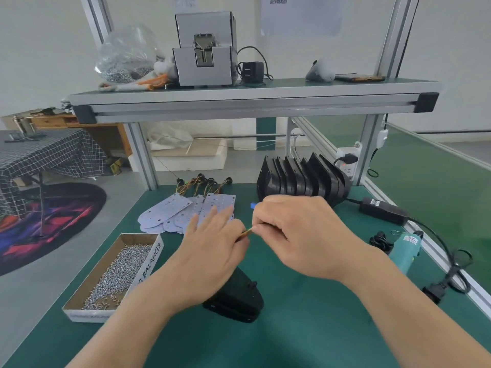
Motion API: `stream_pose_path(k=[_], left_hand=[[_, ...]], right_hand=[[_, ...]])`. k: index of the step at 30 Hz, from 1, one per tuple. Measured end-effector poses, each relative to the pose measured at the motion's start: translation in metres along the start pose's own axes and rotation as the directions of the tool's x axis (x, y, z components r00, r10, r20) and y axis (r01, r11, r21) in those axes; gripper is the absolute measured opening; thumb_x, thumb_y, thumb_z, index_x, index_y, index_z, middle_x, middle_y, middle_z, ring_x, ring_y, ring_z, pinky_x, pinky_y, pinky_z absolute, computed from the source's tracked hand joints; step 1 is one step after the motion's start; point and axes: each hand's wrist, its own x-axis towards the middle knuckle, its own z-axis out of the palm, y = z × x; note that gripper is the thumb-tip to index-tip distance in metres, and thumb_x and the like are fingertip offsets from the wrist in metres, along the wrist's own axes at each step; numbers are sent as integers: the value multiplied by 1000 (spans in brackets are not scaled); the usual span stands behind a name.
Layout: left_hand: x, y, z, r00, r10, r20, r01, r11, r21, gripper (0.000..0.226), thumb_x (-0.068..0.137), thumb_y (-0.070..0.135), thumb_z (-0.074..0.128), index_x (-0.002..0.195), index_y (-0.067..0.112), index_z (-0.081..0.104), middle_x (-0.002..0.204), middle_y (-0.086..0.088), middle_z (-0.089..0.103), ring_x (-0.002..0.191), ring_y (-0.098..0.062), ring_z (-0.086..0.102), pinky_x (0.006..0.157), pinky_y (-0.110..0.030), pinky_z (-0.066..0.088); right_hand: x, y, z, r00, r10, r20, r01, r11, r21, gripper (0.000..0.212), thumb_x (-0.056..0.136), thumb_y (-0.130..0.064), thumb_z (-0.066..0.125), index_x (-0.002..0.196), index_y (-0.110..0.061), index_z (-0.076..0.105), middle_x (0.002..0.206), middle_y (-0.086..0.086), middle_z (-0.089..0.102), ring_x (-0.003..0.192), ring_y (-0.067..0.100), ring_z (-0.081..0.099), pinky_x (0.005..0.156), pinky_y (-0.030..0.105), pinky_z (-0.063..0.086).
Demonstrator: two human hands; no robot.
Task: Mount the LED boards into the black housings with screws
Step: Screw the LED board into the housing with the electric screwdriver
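Right hand (300, 235): my fingers are curled, pinching a thin wire (246, 232).
Left hand (212, 251): my fingers are stretched out and meet the wire's other end; I cannot tell whether they grip it.
Housing (239, 298): on the mat (305, 328), under my left hand.
Boards (164, 211): a fanned pile beyond my left fingertips.
Screws (117, 272): in the box (79, 312) at left.

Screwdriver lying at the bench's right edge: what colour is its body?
Teal, with a white label near its top; the screwdriver shows best in the head view.
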Motion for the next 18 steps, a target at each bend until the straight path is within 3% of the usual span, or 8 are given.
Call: stream_pose_path(k=[3, 6, 8, 11, 14, 15, 18], left_hand=[[-5, -11, 1, 989, -126, 76, 131, 990, -60, 18, 100, 49, 25, 86, 43, 35, 154, 0, 21, 153, -26, -4, 118, -59, 14], [-6, -14, -2, 987, -130, 90, 148, 961, -235, 15, 99, 49, 37, 86, 43, 42, 162, 3, 9, 153, -15, -10, 117, -50, 18], [-5, -15, -2, 986, -135, 95, 158, 938, -308, 15, 97, 48, 48, 85, 38, 47, 161, 5, 16, 150, -7, 10, 103, -40, 31], [-2, -14, 0, 989, -149, 17, 147, 940, -308, 18, 90, 45, 60, 75, 40, 53, 154, 12, 33, 136, -11, 39, 95, -31, 35], [1, -7, 1, 980, -172, -102, 147, 964, -220, 15, 88, 39, 63, 76, 33, 57, 150, 10, 39, 125, -13, 48, 84, -26, 32], [2, -1, 0, 978, -168, -124, 143, 972, -187, 13, 89, 37, 63, 79, 31, 59, 149, 9, 40, 124, -14, 50, 81, -26, 32], [5, 14, 1, 979, -129, -155, 116, 989, -89, 9, 88, 30, 61, 86, 22, 62, 146, 2, 41, 116, -23, 55, 84, -32, 40]], right_hand=[[-3, 5, -8, 998, 7, -55, -6, 1000, 13, 19, 99, -25, 55, 81, -20, 57, 72, -9, 47, 68, 14, 43, 62, 41, 45], [-7, 7, -8, 998, 26, -65, -26, 1000, 12, 17, 98, -24, 56, 81, -21, 57, 73, -9, 48, 69, 14, 42, 61, 40, 45], [-9, 9, -5, 996, 67, -61, -66, 997, 30, 16, 99, -25, 56, 83, -23, 58, 75, -10, 49, 71, 12, 42, 63, 38, 45], [-11, 10, -3, 991, 136, -11, -136, 991, 18, 17, 100, -31, 50, 84, -28, 55, 77, -12, 49, 78, 9, 42, 74, 37, 45], [-7, -2, 4, 985, 100, 138, -70, 975, -209, 24, 103, -44, 36, 91, -28, 50, 85, -11, 55, 90, 15, 44, 88, 38, 37], [-5, -10, 10, 980, 105, 169, -63, 969, -239, 25, 104, -43, 33, 92, -25, 46, 89, -8, 58, 89, 19, 46, 84, 39, 34], [1, -27, 32, 943, 173, 284, -122, 975, -188, 12, 98, -17, 41, 92, -20, 31, 93, 5, 58, 76, 30, 46, 67, 38, 28]])
